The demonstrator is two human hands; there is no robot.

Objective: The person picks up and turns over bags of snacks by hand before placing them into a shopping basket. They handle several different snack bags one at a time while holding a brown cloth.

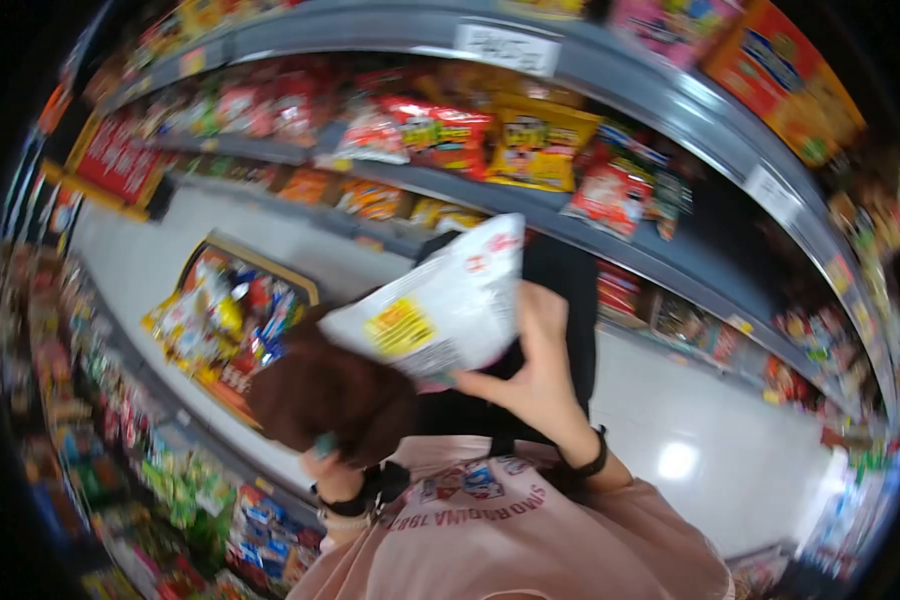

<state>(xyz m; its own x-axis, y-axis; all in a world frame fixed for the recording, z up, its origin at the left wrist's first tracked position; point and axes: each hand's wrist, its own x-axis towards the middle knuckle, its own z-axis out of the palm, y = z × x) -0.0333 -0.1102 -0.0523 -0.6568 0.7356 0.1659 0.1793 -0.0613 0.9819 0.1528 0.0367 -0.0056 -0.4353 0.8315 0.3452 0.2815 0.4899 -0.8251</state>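
My right hand grips a white snack bag by its right side, thumb under the lower edge and fingers behind. The bag is tilted, with a yellow label and small dark print on the face turned to me. In my left hand is a bunched brown cloth, which touches or overlaps the bag's lower left corner. Most of the left fingers are hidden by the cloth; one green-painted nail shows.
Ahead runs a grey store shelf with yellow snack bags and red snack bags. A bin of colourful packets stands on the pale floor at left. More packed shelves line the lower left.
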